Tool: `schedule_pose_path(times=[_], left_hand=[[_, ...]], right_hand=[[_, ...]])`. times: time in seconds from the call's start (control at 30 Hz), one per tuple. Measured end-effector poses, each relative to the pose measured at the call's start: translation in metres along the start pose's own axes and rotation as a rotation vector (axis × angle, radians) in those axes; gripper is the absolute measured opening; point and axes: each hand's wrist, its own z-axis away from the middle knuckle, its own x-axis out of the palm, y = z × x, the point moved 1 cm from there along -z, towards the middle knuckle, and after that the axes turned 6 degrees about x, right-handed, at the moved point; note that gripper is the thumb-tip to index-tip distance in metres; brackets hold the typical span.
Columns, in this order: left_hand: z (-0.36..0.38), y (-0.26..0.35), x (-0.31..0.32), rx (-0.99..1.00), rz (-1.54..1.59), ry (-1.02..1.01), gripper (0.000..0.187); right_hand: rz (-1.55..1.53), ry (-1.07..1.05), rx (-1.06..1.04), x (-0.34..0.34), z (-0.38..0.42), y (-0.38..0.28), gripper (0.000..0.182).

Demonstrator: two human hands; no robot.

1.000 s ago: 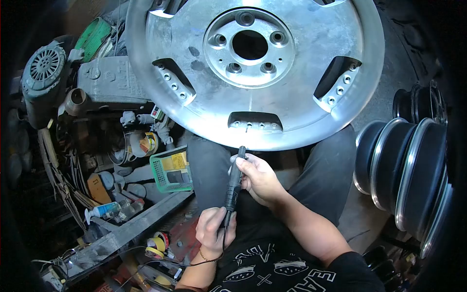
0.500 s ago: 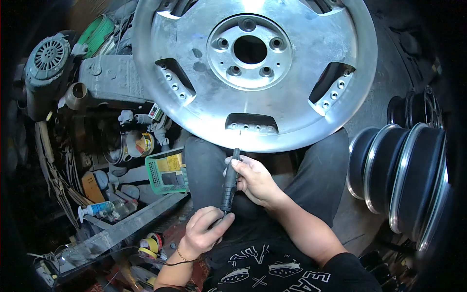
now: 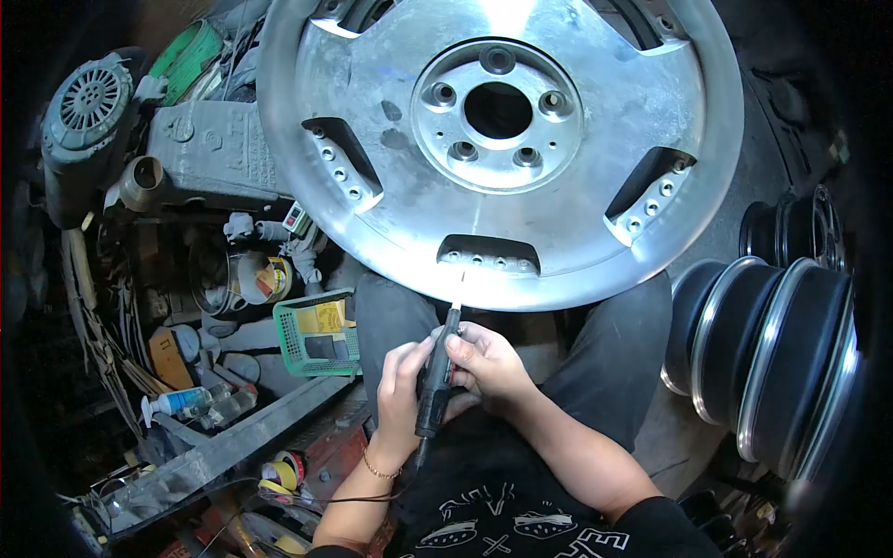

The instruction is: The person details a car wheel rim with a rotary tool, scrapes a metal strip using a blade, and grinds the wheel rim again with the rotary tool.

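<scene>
A black corded rotary tool (image 3: pixel 433 402) points up and away from me, its thin bright tip right at the lower edge of a large silver wheel rim (image 3: pixel 577 209). My right hand (image 3: pixel 489 365) grips the front of the tool, with the thumb on top near the nose. My left hand (image 3: pixel 400 386) wraps the body from the left side, fingers close to my right thumb. Just beyond the tip, a dark opening (image 3: pixel 512 253) in the rim shows a row of small holes. The rim rests over my knees (image 3: pixel 395 321).
To the left sit a green basket (image 3: pixel 290 349), a spray bottle (image 3: pixel 172 402), tape rolls (image 3: pixel 279 476) and a grey motor (image 3: pixel 88 102). A metal beam (image 3: pixel 214 458) runs diagonally there. Several black wheels (image 3: pixel 791 344) with bright lips stand on the right.
My left hand has slid from the tool's rear end up to its body beside my right hand. The wheel rim and tool appear slightly lower in view.
</scene>
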Motion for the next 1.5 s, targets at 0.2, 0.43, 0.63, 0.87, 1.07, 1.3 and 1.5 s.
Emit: schedule_pose_path(times=[0.2,0.43,0.63,0.87,1.07,1.3,1.5], left_hand=[[-0.024,-0.029,0.004,0.026,0.042,-0.111,0.048],[-0.027,-0.046,0.015,0.044,0.001,-0.027,0.044],[-0.034,-0.055,0.018,0.069,0.081,0.040,0.042],[-0.039,-0.053,0.025,0.027,-0.013,0.053,0.038],[-0.044,-0.056,0.031,-0.049,-0.072,0.058,0.036],[-0.041,-0.061,0.029,-0.085,-0.076,0.041,0.038],[-0.042,-0.064,0.030,-0.075,-0.068,-0.017,0.038]], right_hand=[[0.046,-0.039,-0.027,-0.004,-0.007,-0.006,0.034],[0.213,0.033,-0.011,0.000,-0.017,-0.003,0.022],[0.407,0.000,-0.142,-0.002,-0.016,-0.005,0.024],[0.330,0.063,-0.148,-0.003,-0.027,0.007,0.021],[0.194,0.084,-0.179,-0.004,-0.040,0.011,0.016],[0.174,0.080,-0.160,-0.005,-0.047,0.017,0.014],[0.120,0.102,-0.143,-0.006,-0.046,0.020,0.011]])
